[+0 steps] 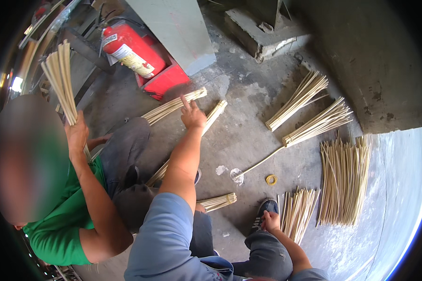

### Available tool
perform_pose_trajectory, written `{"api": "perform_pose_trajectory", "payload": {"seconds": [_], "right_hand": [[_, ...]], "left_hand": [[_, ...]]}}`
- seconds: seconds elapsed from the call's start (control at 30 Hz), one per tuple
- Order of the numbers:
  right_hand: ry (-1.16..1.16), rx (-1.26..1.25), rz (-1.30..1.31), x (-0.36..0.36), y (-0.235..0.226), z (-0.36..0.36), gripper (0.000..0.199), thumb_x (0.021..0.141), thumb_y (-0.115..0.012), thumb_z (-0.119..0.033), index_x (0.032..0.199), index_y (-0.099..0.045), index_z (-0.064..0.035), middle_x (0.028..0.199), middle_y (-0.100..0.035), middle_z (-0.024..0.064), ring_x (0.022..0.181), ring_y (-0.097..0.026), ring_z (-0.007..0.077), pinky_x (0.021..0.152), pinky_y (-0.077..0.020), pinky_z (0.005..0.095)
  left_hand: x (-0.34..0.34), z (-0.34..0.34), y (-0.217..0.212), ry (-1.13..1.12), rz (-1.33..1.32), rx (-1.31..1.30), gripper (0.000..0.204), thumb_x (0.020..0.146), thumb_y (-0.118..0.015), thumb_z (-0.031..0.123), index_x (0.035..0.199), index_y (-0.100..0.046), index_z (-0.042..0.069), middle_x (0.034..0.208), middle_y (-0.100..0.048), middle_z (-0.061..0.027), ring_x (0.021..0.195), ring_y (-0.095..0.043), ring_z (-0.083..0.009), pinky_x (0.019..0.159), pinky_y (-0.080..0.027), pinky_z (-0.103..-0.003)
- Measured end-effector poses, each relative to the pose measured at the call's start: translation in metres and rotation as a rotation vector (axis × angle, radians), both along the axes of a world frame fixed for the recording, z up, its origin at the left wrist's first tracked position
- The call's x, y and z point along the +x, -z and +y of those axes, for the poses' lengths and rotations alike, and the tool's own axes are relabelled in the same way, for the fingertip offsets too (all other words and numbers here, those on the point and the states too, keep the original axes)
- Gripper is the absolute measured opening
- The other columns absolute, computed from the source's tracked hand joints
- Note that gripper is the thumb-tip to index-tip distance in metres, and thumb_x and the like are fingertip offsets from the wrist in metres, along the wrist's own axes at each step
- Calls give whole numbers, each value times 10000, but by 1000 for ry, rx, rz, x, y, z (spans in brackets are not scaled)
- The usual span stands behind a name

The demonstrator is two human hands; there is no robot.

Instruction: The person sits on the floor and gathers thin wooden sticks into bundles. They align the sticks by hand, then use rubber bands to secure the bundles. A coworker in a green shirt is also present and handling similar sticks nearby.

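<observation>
My left hand (192, 114) reaches out over the floor, fingers stretched apart, its index finger by the end of a tied bundle of thin wooden sticks (197, 95). Just beneath that hand lies a second bundle of sticks (215, 111), partly covered by my forearm. My right hand (270, 221) is closed above my knee, beside my dark shoe (267, 208); no thing shows sticking out of it. Another tied bundle (220, 202) lies between my legs and my left arm. A small yellow ring of rubber bands (271, 180) is on the floor ahead of my shoe.
Loose sticks lie in a wide pile (344, 182) and a smaller pile (299, 213) at the right. Two fanned bundles (297, 100) (319, 122) are farther off. A co-worker in a green shirt (61, 239) holds upright sticks (61, 84) at the left. A fire extinguisher (133, 49) stands behind.
</observation>
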State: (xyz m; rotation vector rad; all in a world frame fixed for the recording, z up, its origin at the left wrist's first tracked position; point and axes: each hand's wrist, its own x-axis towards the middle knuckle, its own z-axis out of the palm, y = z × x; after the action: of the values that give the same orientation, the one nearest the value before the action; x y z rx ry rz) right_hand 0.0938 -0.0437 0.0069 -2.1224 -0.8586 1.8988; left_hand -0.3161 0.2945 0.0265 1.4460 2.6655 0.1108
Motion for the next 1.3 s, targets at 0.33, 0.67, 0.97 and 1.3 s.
{"api": "perform_pose_trajectory", "payload": {"seconds": [0.33,0.67,0.97,1.3], "right_hand": [[61,-53,40,-21,4,-9,457,1032,-565,-366,838,-641,41,531,-603,142,338,-545,194,297,-371,305],[46,-26,85,-24,0,-10,454,1031,-566,-364,849,-640,45,518,-601,153,319,-512,192,303,-357,313],[48,-37,62,-23,-8,-7,441,1024,-568,-354,839,-646,39,517,-600,152,325,-515,196,317,-372,319],[42,-36,73,-21,-5,-13,437,1017,-584,-341,824,-672,41,516,-605,140,365,-572,204,339,-423,321]], "left_hand": [[18,-88,43,-26,-226,175,306,830,-687,142,1117,-678,36,1282,-626,-192,1220,-574,-372,1049,-456,-467],[-9,-106,40,32,68,254,237,860,-664,193,1060,-677,68,1296,-606,-129,1139,-600,-347,960,-471,-490],[-55,-35,18,63,-134,-380,412,925,-636,322,1220,-710,45,1708,-58,-177,1113,-694,-349,959,-554,-433],[-83,-33,12,4,-467,-425,785,912,-673,385,1523,-389,-17,1105,-694,-243,965,-727,-307,997,-524,-392]]}}
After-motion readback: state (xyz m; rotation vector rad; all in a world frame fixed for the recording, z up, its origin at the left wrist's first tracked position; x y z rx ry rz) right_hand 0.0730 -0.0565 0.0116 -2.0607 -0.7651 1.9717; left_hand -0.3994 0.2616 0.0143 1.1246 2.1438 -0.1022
